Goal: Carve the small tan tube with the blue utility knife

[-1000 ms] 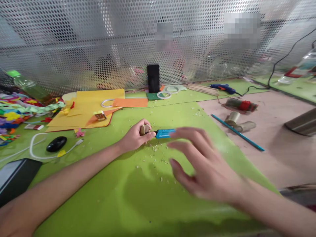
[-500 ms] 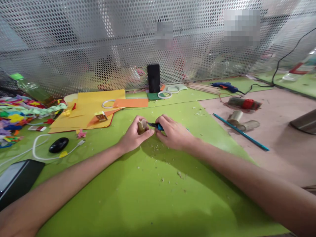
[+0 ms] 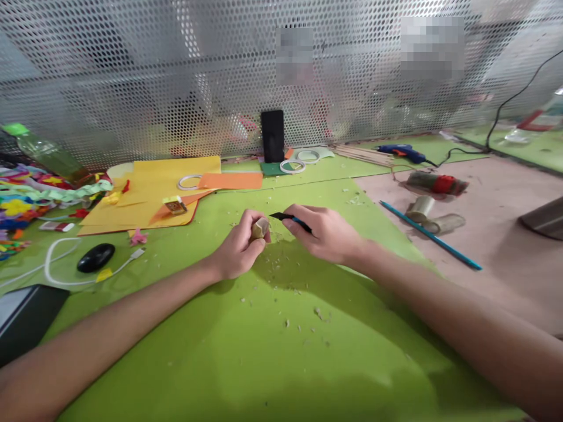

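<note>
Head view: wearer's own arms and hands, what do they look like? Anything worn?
Left hand and right hand are ungloved. Left forearm and right forearm show no sleeve, watch, bracelet, cable or clear marking. No ring visible, though some fingers are hidden.

Over to your left, a green-capped bottle (image 3: 48,155) leans behind a jumble of bright craft pieces (image 3: 21,205), and here's a black mouse (image 3: 95,258) beside a looping white cable (image 3: 49,266)! Just past them, you've got yellow paper (image 3: 162,170) spread out, a little box (image 3: 175,205) sitting on it and an orange strip (image 3: 231,180) across its right edge. Straight ahead, a black phone (image 3: 272,136) stands upright before the metal mesh (image 3: 132,70). Swing to your right: thin wooden sticks (image 3: 363,154), then a blue glue gun (image 3: 402,153), its black cord trailing off, and nearer you, a slim blue rod (image 3: 431,235) lying slantwise!
</note>
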### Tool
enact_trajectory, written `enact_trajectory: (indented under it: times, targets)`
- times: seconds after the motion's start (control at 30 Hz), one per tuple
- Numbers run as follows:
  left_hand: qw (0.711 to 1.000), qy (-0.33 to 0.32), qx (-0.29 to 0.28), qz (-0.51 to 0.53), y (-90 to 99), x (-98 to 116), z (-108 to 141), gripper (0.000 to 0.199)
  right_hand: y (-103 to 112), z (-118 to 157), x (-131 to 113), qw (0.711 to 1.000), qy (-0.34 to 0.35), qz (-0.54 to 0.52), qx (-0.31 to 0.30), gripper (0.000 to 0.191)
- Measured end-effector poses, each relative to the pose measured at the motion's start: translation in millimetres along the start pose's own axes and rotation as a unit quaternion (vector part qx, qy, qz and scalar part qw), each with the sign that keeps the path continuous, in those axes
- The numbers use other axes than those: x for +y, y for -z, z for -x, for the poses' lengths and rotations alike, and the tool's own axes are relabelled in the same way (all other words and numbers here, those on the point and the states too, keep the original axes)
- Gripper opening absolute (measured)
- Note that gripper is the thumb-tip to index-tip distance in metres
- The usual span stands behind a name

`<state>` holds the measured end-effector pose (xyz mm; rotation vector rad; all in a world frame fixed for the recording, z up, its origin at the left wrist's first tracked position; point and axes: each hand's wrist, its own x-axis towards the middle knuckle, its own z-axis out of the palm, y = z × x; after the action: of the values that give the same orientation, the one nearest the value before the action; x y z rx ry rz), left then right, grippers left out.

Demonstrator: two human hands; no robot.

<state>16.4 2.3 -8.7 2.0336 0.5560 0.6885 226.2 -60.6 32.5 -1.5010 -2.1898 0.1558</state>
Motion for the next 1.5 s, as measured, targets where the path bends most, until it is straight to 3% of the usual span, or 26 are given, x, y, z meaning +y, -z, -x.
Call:
enact_trajectory:
  times: [0.2, 0.4, 0.5, 1.0, 1.5]
  targets:
    - [0.996, 0.015, 0.015, -0.087, 3.0, 2.9, -1.7, 0.02, 4.8, 1.4, -1.9, 0.998, -0.009, 0.039, -0.047, 0.031]
    - [0.999, 0.007, 0.0, -0.048, 3.9, 2.9, -0.7, 0.028, 7.4, 0.6, -2.0, 0.989, -0.008, 0.11, -0.099, 0.038]
    - [0.999, -0.005, -0.005, -0.047, 3.3, 3.3, 0.5, 0.018, 5.1, -1.4, -1.0, 0.98, 0.012, 0.159, -0.123, 0.05]
    - [0.991, -0.048, 0.022, -0.12, 1.3, 6.2, 0.4, 0.009, -7.0, 1.7, -5.0, 0.955, 0.074, 0.252, -0.136, 0.052]
    - [0.981, -0.064, 0.036, -0.177, -1.4, 7.6, 0.9, 0.009, -11.7, 2.8, -7.0, 0.949, 0.074, 0.27, -0.143, 0.046]
